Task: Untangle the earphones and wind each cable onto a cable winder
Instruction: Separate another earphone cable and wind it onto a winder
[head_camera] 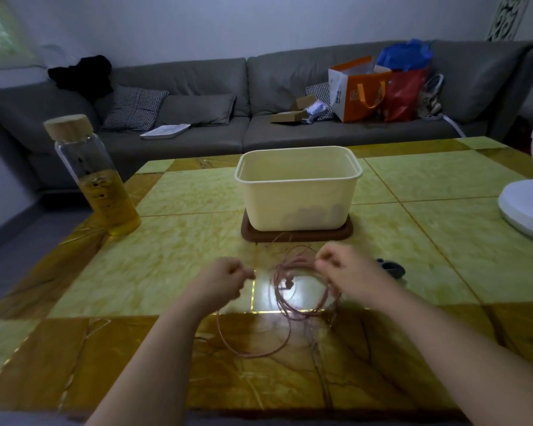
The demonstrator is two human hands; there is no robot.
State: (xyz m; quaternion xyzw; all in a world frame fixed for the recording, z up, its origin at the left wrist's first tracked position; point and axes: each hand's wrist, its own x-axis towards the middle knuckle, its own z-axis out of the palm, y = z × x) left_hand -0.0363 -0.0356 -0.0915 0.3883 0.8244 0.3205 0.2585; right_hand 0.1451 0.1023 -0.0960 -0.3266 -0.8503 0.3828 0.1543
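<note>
Two bare forearms reach in from six o'clock over the tiled yellow-and-amber counter (166, 272). Between the hands lies the earphone cable (282, 305), a thin, pinkish-brown cord gathered into several loose, overlapping loops. The largest loop sags toward six o'clock onto the amber tile, and the rest cross one another over a bright glare patch on the counter. A small lump on the cord (288, 284) shows inside the loops; whether it is an earbud or a knot is too small to tell.

The left hand (226, 276), at nine o'clock of the tangle, has its fingers curled with the thumb against the forefinger. Whether its grip is pinching a strand or simply clenched cannot be told. The right hand (340, 267), at three o'clock, has its grip closed on a bunch of the loops, pinched between thumb and fingertips and lifted slightly off the counter.

Just beyond the right hand, at three o'clock, sits a dark grey object (393, 269), partly hidden. One strand trails toward twelve o'clock, reaching a brown mat (296, 236) that carries a cream plastic tub (299, 198). At ten o'clock stands a glass bottle (105, 186) with a wooden cap, half full of yellow liquid. At two o'clock is a white fan base (523, 210). Farthest off, a grey sofa (197, 87) holds cushions and an orange bag (357, 93).
</note>
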